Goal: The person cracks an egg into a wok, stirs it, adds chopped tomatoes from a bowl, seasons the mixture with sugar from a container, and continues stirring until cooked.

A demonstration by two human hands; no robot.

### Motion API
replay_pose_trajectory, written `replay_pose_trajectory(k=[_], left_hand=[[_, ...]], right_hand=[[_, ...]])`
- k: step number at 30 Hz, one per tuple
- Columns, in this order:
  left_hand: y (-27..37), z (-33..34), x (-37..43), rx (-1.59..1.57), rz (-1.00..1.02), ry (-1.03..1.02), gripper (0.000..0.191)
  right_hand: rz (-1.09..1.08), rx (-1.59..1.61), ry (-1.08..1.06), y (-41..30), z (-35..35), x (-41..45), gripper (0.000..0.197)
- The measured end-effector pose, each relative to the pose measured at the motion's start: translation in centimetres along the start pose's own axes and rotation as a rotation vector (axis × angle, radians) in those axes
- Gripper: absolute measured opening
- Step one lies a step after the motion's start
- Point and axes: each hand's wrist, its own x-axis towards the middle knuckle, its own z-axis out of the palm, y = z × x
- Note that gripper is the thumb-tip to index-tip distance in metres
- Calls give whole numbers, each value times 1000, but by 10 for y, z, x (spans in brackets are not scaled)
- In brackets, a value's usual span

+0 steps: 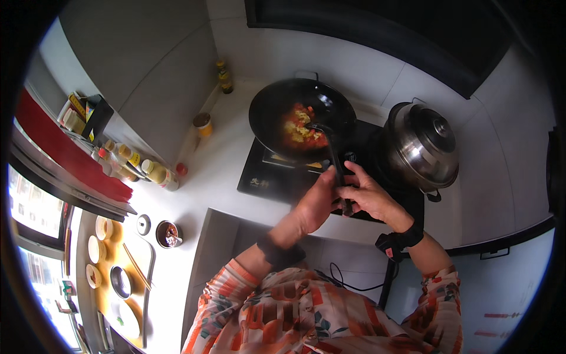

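Note:
My left hand (316, 199) grips the handle of a black long-handled cooking utensil (335, 161) from the left side. On the right side of that handle is my right hand (371, 194), its thumb across the handle and its index finger stretched out. The utensil's head rests in yellow egg and red tomato pieces (303, 128), which lie at the bottom of a black wok (269, 108). Beneath the wok is a black induction cooker (265, 177). Dark bands are strapped around both wrists.
A lidded steel pot (415, 155) stands right of the wok. Bottles (159, 175), an orange-labelled jar (203, 125) and a sauce bowl with a spoon (169, 234) are on the left. A wooden board (141, 252) carries bowls, chopsticks (136, 265) and a plate (124, 318).

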Motion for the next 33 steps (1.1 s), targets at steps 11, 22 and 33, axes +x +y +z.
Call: replay_pose_trajectory(k=[11,22,33], left_hand=[[-24,-30,-94,702,455,835,39],[-39,-44,-81,-52,-101,484,30],[-44,-54,-76,-132,-141,433,31]], right_hand=[[-124,-204,288,-16,-39,40,43],[43,-104,172,-48,-19,90,49],[52,-465,112,-48,-31,-47,41]])
